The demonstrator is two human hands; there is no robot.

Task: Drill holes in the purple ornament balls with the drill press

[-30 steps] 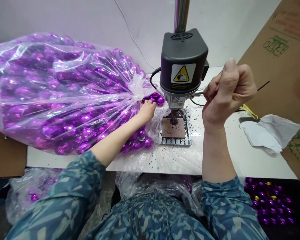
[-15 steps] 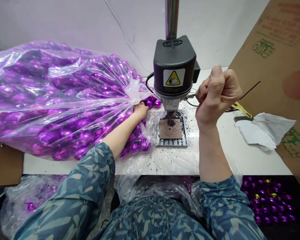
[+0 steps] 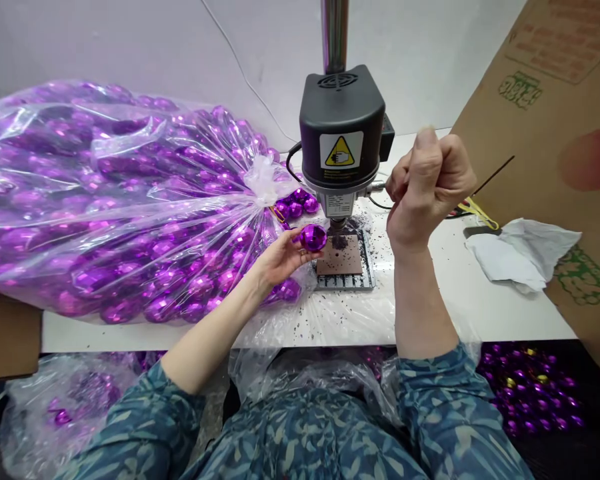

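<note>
Near the middle of the frame, a shiny, faceted purple ball [image 3: 313,237] rests in the person's left hand [image 3: 291,253]. The palm is turned up and the grip is closed lightly on the ball, thumb and fingers about its left side and underside. Just below and to the right lies a brown plate [image 3: 341,259] with a small dark hole, set on a slotted metal base [image 3: 371,270] and sprinkled with dark shavings.

Above the plate, at upper centre, I see a black-headed machine [image 3: 343,127] on a shiny upright pole [image 3: 335,37]; its yellow warning triangle shows a hand. Right of it, the right hand [image 3: 427,190] is raised in a tight fist, its grip wrapped around a metal handle [image 3: 379,187] — most of the handle is hidden by the fingers.

Filling the left side is a huge clear plastic bag [image 3: 130,200] bulging with purple balls, gathered to a white knot near the centre. A few loose balls [image 3: 296,209] sit beside the knot. Crumpled white paper [image 3: 523,257] lies at right on the white desk [image 3: 460,300], near a yellow loop [image 3: 481,215]; behind them leans printed cardboard [image 3: 535,127]. Smaller purple balls [image 3: 530,393] — a few gold ones among them — glint at lower right.
</note>
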